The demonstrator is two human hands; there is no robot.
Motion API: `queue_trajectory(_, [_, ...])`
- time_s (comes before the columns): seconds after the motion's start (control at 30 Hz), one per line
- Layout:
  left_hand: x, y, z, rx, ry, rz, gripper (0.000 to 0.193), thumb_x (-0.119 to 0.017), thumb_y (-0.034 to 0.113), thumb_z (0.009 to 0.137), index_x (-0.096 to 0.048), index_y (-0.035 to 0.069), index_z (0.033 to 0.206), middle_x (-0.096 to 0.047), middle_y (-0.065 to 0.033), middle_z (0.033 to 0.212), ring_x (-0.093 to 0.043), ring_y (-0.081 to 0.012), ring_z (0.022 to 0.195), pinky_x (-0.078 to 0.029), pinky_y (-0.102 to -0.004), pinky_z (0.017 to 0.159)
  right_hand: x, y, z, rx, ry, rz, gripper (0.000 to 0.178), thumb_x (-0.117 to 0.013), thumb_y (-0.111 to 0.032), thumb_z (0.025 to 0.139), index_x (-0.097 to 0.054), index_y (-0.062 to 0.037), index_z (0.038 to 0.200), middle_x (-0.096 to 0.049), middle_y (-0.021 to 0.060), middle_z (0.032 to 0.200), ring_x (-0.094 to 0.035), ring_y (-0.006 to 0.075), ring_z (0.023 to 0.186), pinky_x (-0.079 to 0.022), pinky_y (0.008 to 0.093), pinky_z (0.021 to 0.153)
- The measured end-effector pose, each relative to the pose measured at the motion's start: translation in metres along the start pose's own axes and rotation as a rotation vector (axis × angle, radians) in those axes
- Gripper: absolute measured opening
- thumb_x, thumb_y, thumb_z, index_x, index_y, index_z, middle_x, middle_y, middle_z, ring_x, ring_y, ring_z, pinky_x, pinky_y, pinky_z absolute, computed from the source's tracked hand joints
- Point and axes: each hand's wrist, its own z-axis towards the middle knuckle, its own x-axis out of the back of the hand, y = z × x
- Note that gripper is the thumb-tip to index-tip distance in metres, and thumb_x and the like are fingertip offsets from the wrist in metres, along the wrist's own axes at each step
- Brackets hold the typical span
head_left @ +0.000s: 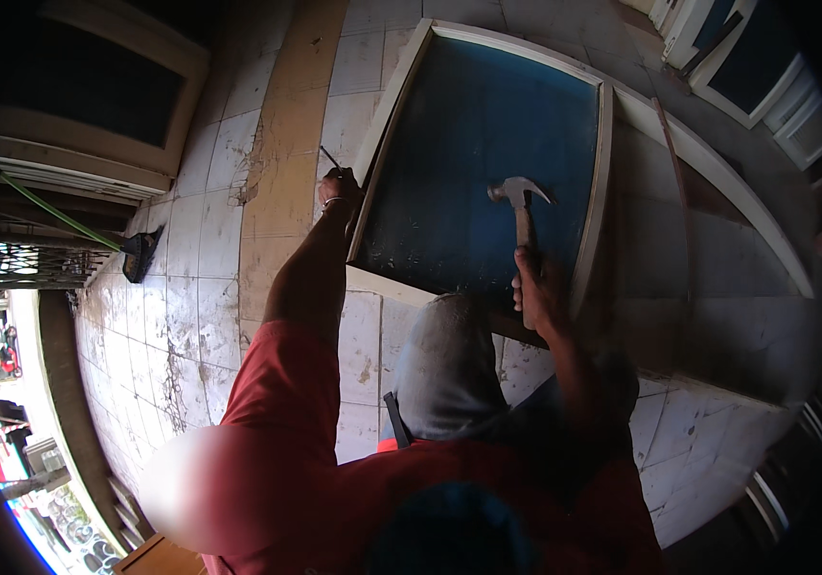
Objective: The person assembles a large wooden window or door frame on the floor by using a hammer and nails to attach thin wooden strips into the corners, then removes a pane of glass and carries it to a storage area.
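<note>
My right hand point(542, 297) is wrapped round the wooden handle of a claw hammer point(523, 206). The hammer's metal head is raised over the dark blue panel of a cream-white frame point(606, 172), which lies in front of me. At the frame's left side, my left hand point(338, 189) is closed on a thin dark rod point(329, 155). One end of the rod sticks out past the fingers; the rest is hidden, so I cannot tell its kind. A narrow dark gap runs along the frame's left edge beside this hand.
Worn white tiles point(209, 230) cover the floor, crossed by a tan strip point(281, 192). A broom with a green handle point(56, 209) leans at the left, near a framed dark panel point(75, 86). A thin reddish strip point(671, 172) lies across the frame's open right section.
</note>
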Motion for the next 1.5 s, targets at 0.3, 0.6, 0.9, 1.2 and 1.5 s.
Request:
queue_trajectory(0.3, [0.011, -0.017, -0.038, -0.306, -0.020, 0.235, 0.024, -0.050, 0.030, 0.087, -0.066, 0.013, 0.091, -0.065, -0.0143, 0.101, -0.063, -0.0382, 0.091, -0.051, -0.0480, 0.076, 0.068, 0.086, 0.054, 0.365, 0.568, -0.472, 0.057, -0.055, -0.055, 0.090, -0.060, 0.0012, 0.101, -0.062, 0.0207, 0.084, -0.062, 0.0395, 0.079, -0.047, 0.0435, 0.073])
queue_trajectory(0.6, [0.008, 0.008, -0.007, -0.102, -0.066, 0.352, 0.037, -0.058, 0.039, 0.086, -0.071, 0.004, 0.085, -0.069, -0.0176, 0.089, -0.068, -0.0338, 0.083, -0.052, -0.0475, 0.072, 0.201, 0.234, 0.092, 0.312, 0.653, -1.374, 0.038, -0.050, -0.031, 0.093, -0.064, -0.0003, 0.109, -0.064, 0.0227, 0.105, -0.063, 0.0343, 0.100, -0.048, 0.0473, 0.083])
queue_trajectory(0.9, [0.032, -0.040, -0.051, -0.500, -0.040, -0.091, 0.026, -0.054, 0.031, 0.092, -0.068, 0.010, 0.099, -0.068, -0.0124, 0.100, -0.062, -0.0334, 0.097, -0.049, -0.0410, 0.085, 0.116, 0.146, 0.098, 0.570, 0.575, -0.863, 0.043, -0.059, -0.030, 0.088, -0.052, -0.0065, 0.123, -0.062, 0.0178, 0.112, -0.058, 0.0359, 0.106, -0.046, 0.0428, 0.091])
queue_trajectory(1.2, [0.021, -0.043, -0.048, -0.635, 0.075, -0.100, 0.019, -0.054, 0.022, 0.090, -0.062, 0.004, 0.090, -0.061, -0.0135, 0.085, -0.055, -0.0345, 0.088, -0.039, -0.0437, 0.086, -0.242, 0.032, 0.112, 0.380, -0.348, -0.623, 0.048, -0.076, -0.042, 0.074, -0.066, -0.0032, 0.101, -0.067, 0.0191, 0.102, -0.064, 0.0323, 0.099, -0.051, 0.0372, 0.084])
queue_trajectory(1.5, [0.024, -0.046, -0.040, -0.619, 0.022, -0.165, 0.025, -0.052, 0.026, 0.090, -0.060, 0.004, 0.085, -0.058, -0.0174, 0.084, -0.051, -0.0383, 0.087, -0.038, -0.0453, 0.083, -0.301, 0.055, 0.139, 0.216, -0.177, -0.843, 0.054, -0.070, -0.052, 0.074, -0.070, 0.0004, 0.088, -0.068, 0.0242, 0.087, -0.068, 0.0377, 0.088, -0.054, 0.0434, 0.073])
